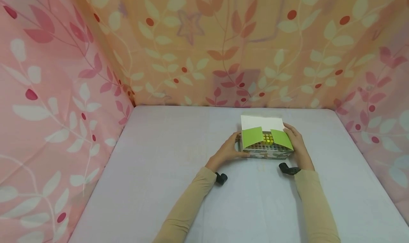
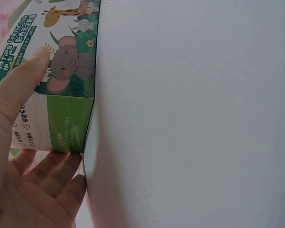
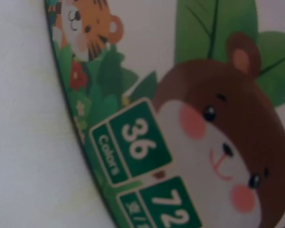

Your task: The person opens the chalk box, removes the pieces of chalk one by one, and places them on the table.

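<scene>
A cardboard box (image 1: 268, 154) of coloured chalk sits on the table, its white lid (image 1: 262, 123) raised at the back. Two green side flaps, left (image 1: 252, 136) and right (image 1: 282, 138), slant over the opening. Between them, yellow-ended sticks (image 1: 268, 140) stand in a holder full of holes. My left hand (image 1: 227, 150) grips the left end, thumb on the printed front (image 2: 71, 61) and fingers round the end. At the right end, my right hand (image 1: 298, 145) holds the box, fingertips at its back corner. Cartoon animals and "36 Colors" fill the right wrist view; that hand is hidden there.
A white-covered table (image 1: 166, 158) lies under the box. Floral curtains, orange at the back (image 1: 204, 58) and pink at the left (image 1: 57, 111) and right (image 1: 380, 94), enclose it. Black cameras are strapped to the left wrist (image 1: 221, 178) and right wrist (image 1: 289, 169).
</scene>
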### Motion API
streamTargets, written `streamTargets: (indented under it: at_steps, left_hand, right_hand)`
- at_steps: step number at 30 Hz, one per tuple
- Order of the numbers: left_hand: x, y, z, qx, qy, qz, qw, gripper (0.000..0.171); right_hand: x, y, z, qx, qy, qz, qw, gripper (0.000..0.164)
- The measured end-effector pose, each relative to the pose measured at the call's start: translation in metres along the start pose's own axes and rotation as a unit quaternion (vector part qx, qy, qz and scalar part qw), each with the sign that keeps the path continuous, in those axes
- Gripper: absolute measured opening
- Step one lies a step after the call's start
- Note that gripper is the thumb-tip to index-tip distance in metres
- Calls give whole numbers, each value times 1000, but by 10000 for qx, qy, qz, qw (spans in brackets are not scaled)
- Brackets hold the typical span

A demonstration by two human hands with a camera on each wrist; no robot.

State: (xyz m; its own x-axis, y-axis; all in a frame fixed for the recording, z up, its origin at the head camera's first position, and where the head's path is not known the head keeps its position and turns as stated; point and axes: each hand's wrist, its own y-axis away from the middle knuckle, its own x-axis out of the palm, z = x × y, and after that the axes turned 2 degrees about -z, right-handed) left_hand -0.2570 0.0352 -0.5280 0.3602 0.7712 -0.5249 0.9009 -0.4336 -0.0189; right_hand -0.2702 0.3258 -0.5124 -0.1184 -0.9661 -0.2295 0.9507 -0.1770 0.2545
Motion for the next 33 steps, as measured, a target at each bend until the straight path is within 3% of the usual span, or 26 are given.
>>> streamTargets:
  at_steps: [6,11,15,21,27,33]
  left_hand:
    - [1,-3,1,42,23,23,10000,99]
    - [2,-4,1,26,-24,48,10000,100]
    - [4,-2,-1,67,-91,56,9999,101]
    - [9,6,-7,13,-92,2,10000,108]
    - [13,17,-17,-209,-731,-718,9945,105]
    - [18,20,-24,155,-1150,-1666,9792,83]
  right_hand:
    - [-1,-2,-1,117,-72,116,9998,57]
    - [-7,0,-3,142,13,260,9996,74]
    - [-10,2,-2,-256,563,88,9980,82]
    - [-7,18,1,-964,1230,-343,9871,71]
    - [-2,39,2,-1378,1714,-1069,9696,61]
    - [-6,43,-18,-2198,2143,-1052,9459,59]
